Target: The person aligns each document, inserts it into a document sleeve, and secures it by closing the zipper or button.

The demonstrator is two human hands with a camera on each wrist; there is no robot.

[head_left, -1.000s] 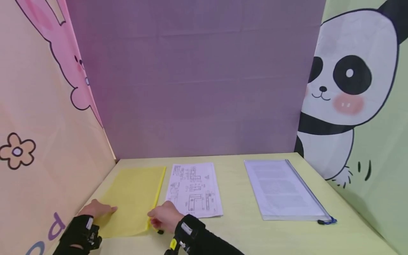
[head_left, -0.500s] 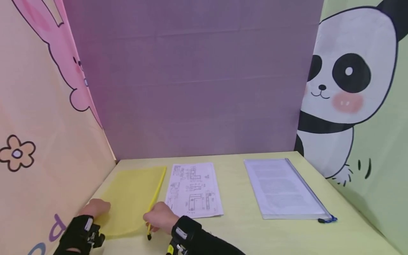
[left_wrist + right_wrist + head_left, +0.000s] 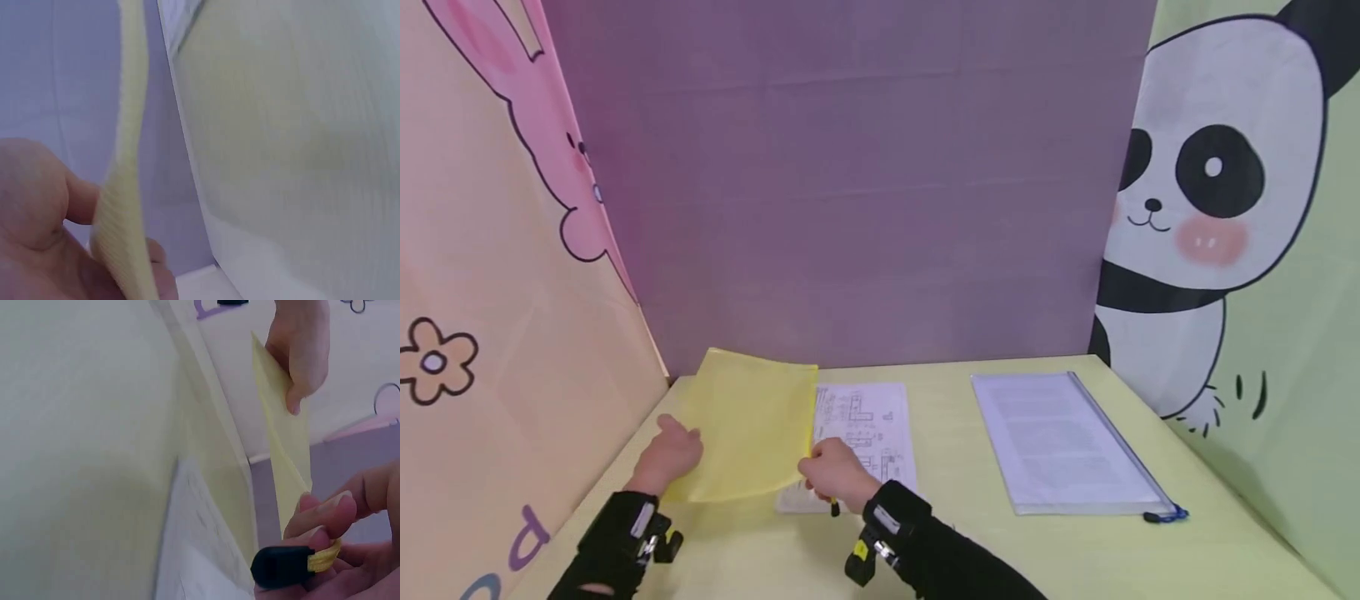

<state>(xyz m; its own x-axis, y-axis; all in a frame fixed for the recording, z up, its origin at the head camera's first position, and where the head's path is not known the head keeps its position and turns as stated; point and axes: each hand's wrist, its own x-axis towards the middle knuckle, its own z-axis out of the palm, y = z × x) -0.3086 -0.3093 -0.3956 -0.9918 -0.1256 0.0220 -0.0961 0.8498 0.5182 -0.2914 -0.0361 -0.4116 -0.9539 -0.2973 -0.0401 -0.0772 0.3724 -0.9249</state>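
Note:
A yellow translucent zip document bag [image 3: 752,417] hangs above the table between my two hands, its far edge higher than its near one. My left hand [image 3: 668,454] pinches its left edge; in the left wrist view the thumb and fingers lie on opposite sides of the bag [image 3: 125,206]. At the lower right edge my right hand [image 3: 842,475] grips it by the zip side. A black-tipped pull [image 3: 281,567] on a yellow cord sticks out below those fingers in the right wrist view. Partly behind the bag lies a white sheet with technical drawings [image 3: 876,425].
To the right, a clear zip document bag [image 3: 1067,450] with printed paper inside lies flat, its blue cord and black pull [image 3: 1165,515] at the near corner. A purple partition [image 3: 880,208] closes off the back, and printed cloth walls flank the table [image 3: 955,467].
The yellow document bag has risen off the table and shifted right, now covering part of the drawing sheet. Both hands have moved up and right with it.

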